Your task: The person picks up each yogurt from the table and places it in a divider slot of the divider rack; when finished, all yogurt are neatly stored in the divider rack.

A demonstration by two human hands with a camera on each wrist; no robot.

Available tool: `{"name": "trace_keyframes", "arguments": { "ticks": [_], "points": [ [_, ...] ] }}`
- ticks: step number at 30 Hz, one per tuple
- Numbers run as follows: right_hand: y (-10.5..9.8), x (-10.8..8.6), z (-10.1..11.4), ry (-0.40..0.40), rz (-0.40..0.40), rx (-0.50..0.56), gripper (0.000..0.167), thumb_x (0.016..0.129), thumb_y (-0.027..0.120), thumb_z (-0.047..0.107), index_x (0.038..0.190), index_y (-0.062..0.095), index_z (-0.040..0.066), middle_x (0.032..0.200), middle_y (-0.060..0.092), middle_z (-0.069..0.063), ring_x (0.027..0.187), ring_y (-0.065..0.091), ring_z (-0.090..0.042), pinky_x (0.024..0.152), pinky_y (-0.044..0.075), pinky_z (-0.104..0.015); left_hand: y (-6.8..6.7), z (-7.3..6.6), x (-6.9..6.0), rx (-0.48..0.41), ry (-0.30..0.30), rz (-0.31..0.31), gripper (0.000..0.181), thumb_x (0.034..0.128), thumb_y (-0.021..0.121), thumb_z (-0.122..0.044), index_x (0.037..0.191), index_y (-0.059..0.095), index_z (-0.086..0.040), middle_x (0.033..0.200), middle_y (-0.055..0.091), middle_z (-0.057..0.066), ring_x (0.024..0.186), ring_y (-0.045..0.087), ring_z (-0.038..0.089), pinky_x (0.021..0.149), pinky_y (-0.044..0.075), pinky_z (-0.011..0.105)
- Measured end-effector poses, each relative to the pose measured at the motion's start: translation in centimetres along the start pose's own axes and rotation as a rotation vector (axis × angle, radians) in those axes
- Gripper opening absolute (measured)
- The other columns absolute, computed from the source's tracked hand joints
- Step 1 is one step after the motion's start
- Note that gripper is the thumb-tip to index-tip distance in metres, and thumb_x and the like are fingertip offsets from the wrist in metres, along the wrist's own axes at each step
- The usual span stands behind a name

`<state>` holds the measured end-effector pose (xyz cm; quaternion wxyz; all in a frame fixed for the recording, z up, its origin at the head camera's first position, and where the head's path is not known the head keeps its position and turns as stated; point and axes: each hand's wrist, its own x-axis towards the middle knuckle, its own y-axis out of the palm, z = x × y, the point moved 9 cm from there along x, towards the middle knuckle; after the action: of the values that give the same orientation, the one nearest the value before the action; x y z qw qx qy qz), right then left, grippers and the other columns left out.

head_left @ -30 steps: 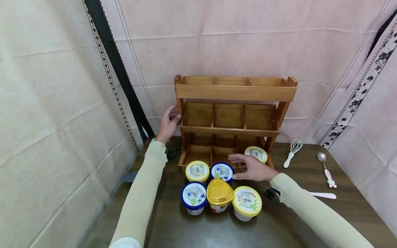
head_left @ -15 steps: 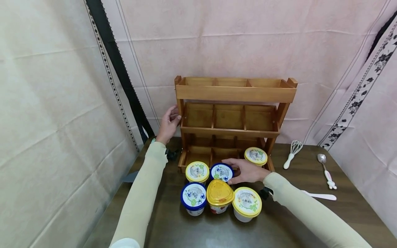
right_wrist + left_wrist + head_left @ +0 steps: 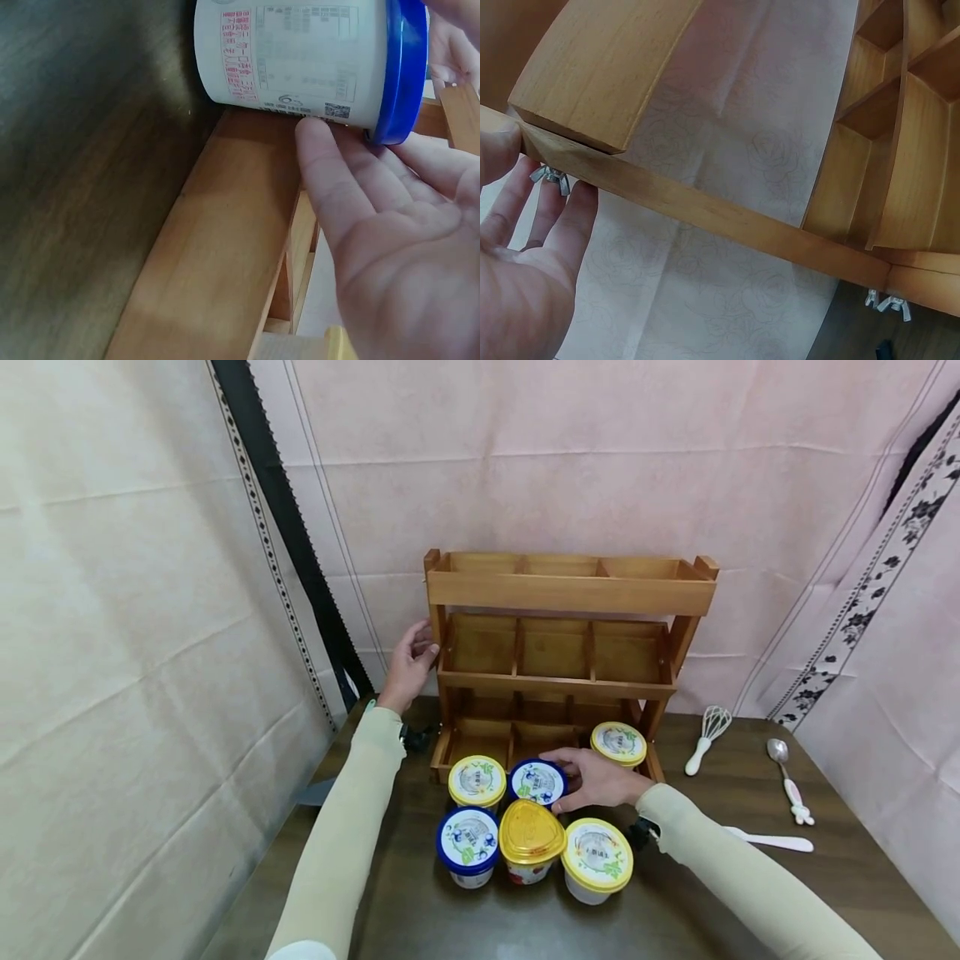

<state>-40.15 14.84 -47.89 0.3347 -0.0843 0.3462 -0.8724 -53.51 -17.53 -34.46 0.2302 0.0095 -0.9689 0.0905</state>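
A three-tier wooden rack (image 3: 555,681) with divided compartments stands at the back of the table. My left hand (image 3: 408,668) holds its left side post (image 3: 705,208), thumb on one side and fingers on the other, near a wing nut (image 3: 551,177). In front of the rack, my right hand (image 3: 603,779) grips a blue-lidded tub (image 3: 536,782) by its side, thumb at the front and fingers behind. The right wrist view shows the fingers under the tub's white printed wall (image 3: 300,60), beside the rack's bottom front board (image 3: 217,240).
Close by stand yellow-lidded tubs (image 3: 477,781) (image 3: 597,858), another blue-lidded tub (image 3: 468,841) and a cup with an orange-yellow lid (image 3: 532,832). One yellow-lidded tub (image 3: 618,743) sits in the rack's bottom right compartment. A whisk (image 3: 707,739), a spoon (image 3: 789,781) and a white-handled utensil (image 3: 776,841) lie at right.
My right hand has moved left from beside the blue-lidded tub and closed its fingers and thumb around it. The left hand stays on the post. The head view has tipped slightly.
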Motion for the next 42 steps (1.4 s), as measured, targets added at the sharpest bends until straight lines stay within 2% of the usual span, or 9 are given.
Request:
{"name": "trace_keyframes", "arguments": {
  "ticks": [7,15,20,27,34,37,42],
  "points": [
    [-0.5,-0.3,0.3,-0.020,-0.023,0.019,0.087,0.084,0.091,0.039,0.157,0.049,0.015,0.144,0.061,-0.011,0.123,0.067,-0.028,0.100,0.061,-0.046,0.2,0.2,0.0,-0.001,0.003,-0.004,0.051,0.1073,0.062,-0.018,0.155,0.051,-0.030,0.144,0.059,0.009,0.132,0.058,0.027,0.113,0.051,0.050],
    [-1.4,-0.5,0.6,-0.008,-0.090,-0.007,0.088,0.082,0.092,0.044,0.155,0.051,0.016,0.140,0.065,-0.010,0.112,0.070,-0.021,0.094,0.062,-0.039,0.1,0.2,0.0,0.011,0.001,-0.004,0.052,0.1075,0.062,-0.020,0.157,0.049,-0.030,0.146,0.059,0.008,0.133,0.058,0.026,0.113,0.050,0.048],
    [-1.5,-0.5,0.4,-0.004,-0.106,0.027,0.087,0.083,0.091,0.043,0.155,0.051,0.016,0.143,0.064,-0.011,0.119,0.069,-0.026,0.098,0.061,-0.041,0.2,0.2,0.1,0.000,-0.003,-0.004,0.052,0.1072,0.062,-0.019,0.157,0.050,-0.029,0.146,0.059,0.008,0.133,0.057,0.026,0.114,0.050,0.049],
    [-2.7,-0.7,0.9,0.003,-0.162,0.088,0.086,0.082,0.092,0.043,0.155,0.051,0.022,0.147,0.061,-0.008,0.130,0.064,-0.031,0.105,0.058,-0.048,0.0,0.2,0.0,-0.001,0.000,-0.006,0.051,0.1074,0.062,-0.018,0.156,0.050,-0.030,0.145,0.059,0.007,0.132,0.057,0.026,0.114,0.050,0.049],
    [-4.4,-1.0,2.1,-0.024,-0.213,0.151,0.087,0.083,0.092,0.039,0.156,0.049,0.019,0.145,0.062,-0.010,0.131,0.063,-0.033,0.103,0.059,-0.045,-0.1,0.1,0.0,0.000,-0.003,-0.011,0.051,0.1074,0.062,-0.017,0.155,0.051,-0.029,0.145,0.059,0.008,0.132,0.058,0.026,0.113,0.050,0.048],
    [-5.0,-1.0,2.3,-0.039,-0.243,0.147,0.086,0.083,0.092,0.038,0.156,0.049,0.020,0.143,0.063,-0.008,0.129,0.063,-0.032,0.101,0.061,-0.041,-0.2,0.3,-0.1,0.006,-0.010,-0.014,0.050,0.1071,0.062,-0.018,0.155,0.051,-0.030,0.144,0.059,0.007,0.132,0.058,0.025,0.113,0.051,0.048],
    [-6.0,-1.1,2.3,-0.030,-0.306,0.092,0.086,0.084,0.090,0.042,0.157,0.048,0.022,0.143,0.063,-0.009,0.128,0.064,-0.034,0.097,0.063,-0.043,-0.1,0.4,-0.1,0.002,-0.014,-0.011,0.050,0.1074,0.062,-0.019,0.155,0.051,-0.030,0.145,0.059,0.007,0.133,0.057,0.026,0.113,0.051,0.049]
  ]
}}
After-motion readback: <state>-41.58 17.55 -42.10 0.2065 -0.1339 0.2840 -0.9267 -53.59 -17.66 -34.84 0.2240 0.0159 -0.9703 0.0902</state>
